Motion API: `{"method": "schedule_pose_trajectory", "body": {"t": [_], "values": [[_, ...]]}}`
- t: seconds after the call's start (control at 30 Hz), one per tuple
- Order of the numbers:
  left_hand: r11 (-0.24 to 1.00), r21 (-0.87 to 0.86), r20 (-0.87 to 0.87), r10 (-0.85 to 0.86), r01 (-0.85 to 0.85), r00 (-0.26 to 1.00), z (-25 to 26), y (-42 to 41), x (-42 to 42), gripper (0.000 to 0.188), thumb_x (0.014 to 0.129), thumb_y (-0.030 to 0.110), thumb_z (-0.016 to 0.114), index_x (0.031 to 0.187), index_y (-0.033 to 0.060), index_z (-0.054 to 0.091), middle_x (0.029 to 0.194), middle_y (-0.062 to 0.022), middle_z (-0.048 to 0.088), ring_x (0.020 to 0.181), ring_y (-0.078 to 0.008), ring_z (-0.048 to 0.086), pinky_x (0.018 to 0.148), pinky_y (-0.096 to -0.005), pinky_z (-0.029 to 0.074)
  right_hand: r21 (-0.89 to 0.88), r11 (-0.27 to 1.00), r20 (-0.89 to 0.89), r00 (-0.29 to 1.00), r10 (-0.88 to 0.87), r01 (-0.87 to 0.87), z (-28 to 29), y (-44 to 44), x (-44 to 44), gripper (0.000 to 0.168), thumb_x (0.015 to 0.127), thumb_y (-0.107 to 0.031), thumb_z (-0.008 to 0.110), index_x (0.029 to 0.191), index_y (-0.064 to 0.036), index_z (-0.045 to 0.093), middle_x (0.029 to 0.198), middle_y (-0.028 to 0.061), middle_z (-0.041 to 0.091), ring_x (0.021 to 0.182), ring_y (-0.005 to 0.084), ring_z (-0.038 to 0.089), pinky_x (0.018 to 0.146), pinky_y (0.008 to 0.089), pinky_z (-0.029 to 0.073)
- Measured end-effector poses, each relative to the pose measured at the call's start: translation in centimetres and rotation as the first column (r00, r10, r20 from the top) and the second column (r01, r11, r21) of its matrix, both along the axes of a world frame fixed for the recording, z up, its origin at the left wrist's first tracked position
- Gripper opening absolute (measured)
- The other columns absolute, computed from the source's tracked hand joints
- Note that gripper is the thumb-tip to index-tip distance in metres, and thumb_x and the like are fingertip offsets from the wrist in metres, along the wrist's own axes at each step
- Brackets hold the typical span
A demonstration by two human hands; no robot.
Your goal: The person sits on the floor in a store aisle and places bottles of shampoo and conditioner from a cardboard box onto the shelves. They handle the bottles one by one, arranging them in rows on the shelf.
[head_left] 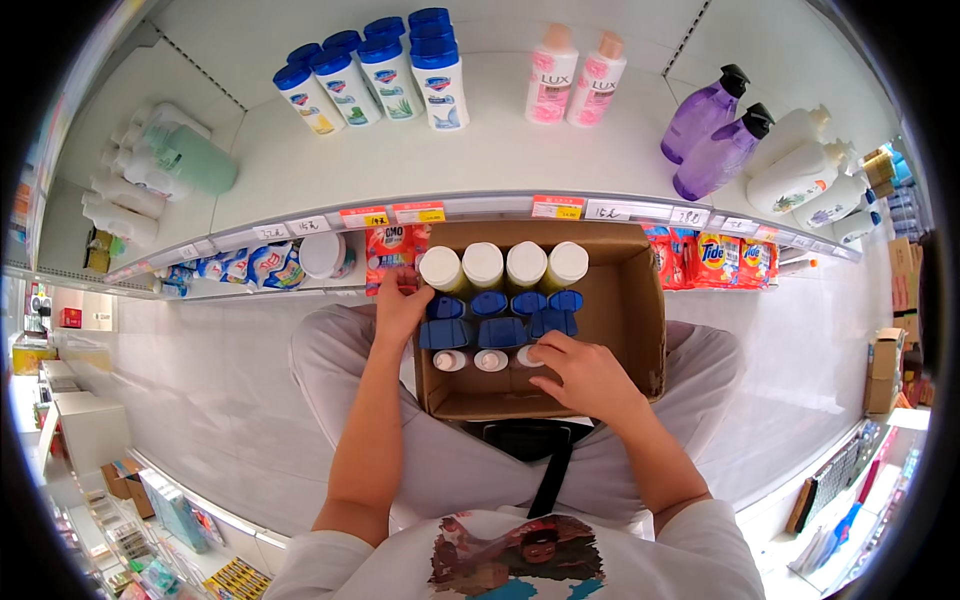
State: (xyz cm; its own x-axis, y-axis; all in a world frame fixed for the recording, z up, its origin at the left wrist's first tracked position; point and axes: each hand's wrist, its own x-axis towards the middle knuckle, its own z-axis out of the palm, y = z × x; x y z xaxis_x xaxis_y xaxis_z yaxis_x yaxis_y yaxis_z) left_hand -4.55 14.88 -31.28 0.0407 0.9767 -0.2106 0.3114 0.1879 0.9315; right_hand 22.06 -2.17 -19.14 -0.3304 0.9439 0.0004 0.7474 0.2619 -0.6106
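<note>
An opened cardboard box [622, 300] lies before me, between my bent legs. Bottles stand inside it in rows: several with white caps [484, 262], several with blue caps [502, 331], and small white-topped ones [491, 361] nearest me. The fingers of my right hand [589, 371] are on the rightmost small white-topped bottle [529, 355]; its top is partly hidden by them. My left hand [401, 304] rests at the box's left edge, thumb near the white-capped bottles, fingers over a red Omo packet [394, 244]; whether it grips the box wall is not plain.
Above the box runs a white shelf [480, 165] with a price-tag edge. On it stand blue-capped Safeguard bottles [446, 90], pink Lux bottles [551, 79] and purple pump bottles [720, 150]. Tide packets [718, 259] lie on the lower shelf at right, a white tub [322, 255] at left.
</note>
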Motion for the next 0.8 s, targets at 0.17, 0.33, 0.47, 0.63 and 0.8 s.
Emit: {"method": "schedule_pose_trajectory", "body": {"t": [0.17,0.33,0.47,0.63,0.8], "values": [[0.998,0.065,0.003,-0.018,0.018,1.0,-1.3,0.1,-0.7,0.039,0.073,0.013,0.078,0.105,0.0012,0.058,0.095,-0.0085,0.064,0.083,-0.0166,0.061,0.075,-0.0313,0.052,-0.041,0.999,0.13,0.991,0.005,0.001,-0.2,-0.3,-1.2,0.033,0.085,-0.017,0.073,0.114,-0.005,0.061,0.105,0.0093,0.059,0.08,0.0321,0.068,0.066,0.0418,0.057],[0.994,0.112,-0.047,-0.012,0.018,0.999,-0.8,-0.1,-0.5,0.04,0.074,0.014,0.077,0.106,0.0004,0.058,0.094,-0.0084,0.063,0.082,-0.0171,0.06,0.075,-0.0314,0.052,-0.018,0.997,0.183,0.98,-0.072,0.077,-1.0,-1.0,-2.5,0.034,0.085,-0.018,0.073,0.115,-0.007,0.062,0.101,0.0101,0.063,0.076,0.033,0.067,0.064,0.0424,0.056],[0.997,0.076,-0.079,-0.017,0.023,0.997,-0.6,-0.3,-0.6,0.039,0.075,0.015,0.077,0.106,0.0006,0.058,0.094,-0.0088,0.063,0.082,-0.0182,0.06,0.075,-0.032,0.052,0.041,0.984,0.167,0.97,-0.176,0.171,-2.3,-1.8,-2.8,0.036,0.085,-0.02,0.074,0.116,-0.008,0.06,0.093,0.0101,0.064,0.075,0.033,0.067,0.062,0.0434,0.055],[0.996,0.086,-0.121,-0.027,0.038,0.992,-0.1,-0.4,-0.3,0.038,0.075,0.015,0.077,0.105,0.0002,0.058,0.094,-0.0098,0.063,0.082,-0.0194,0.061,0.075,-0.0328,0.052,-0.024,0.963,0.13,0.956,-0.262,0.267,-3.1,-2.3,-2.8,0.035,0.084,-0.016,0.075,0.113,-0.01,0.056,0.087,0.0092,0.066,0.071,0.0333,0.067,0.06,0.044,0.055],[0.994,0.1,-0.145,-0.036,0.05,0.989,-0.1,-0.5,-0.4,0.037,0.076,0.014,0.076,0.105,-0.0004,0.058,0.093,-0.0104,0.063,0.081,-0.0197,0.061,0.075,-0.0325,0.052,-0.025,0.969,0.134,0.961,-0.24,0.246,-3.4,-2.2,-2.7,0.034,0.086,-0.018,0.072,0.112,-0.008,0.052,0.09,0.0128,0.067,0.072,0.0377,0.067,0.06,0.0473,0.055]]}}
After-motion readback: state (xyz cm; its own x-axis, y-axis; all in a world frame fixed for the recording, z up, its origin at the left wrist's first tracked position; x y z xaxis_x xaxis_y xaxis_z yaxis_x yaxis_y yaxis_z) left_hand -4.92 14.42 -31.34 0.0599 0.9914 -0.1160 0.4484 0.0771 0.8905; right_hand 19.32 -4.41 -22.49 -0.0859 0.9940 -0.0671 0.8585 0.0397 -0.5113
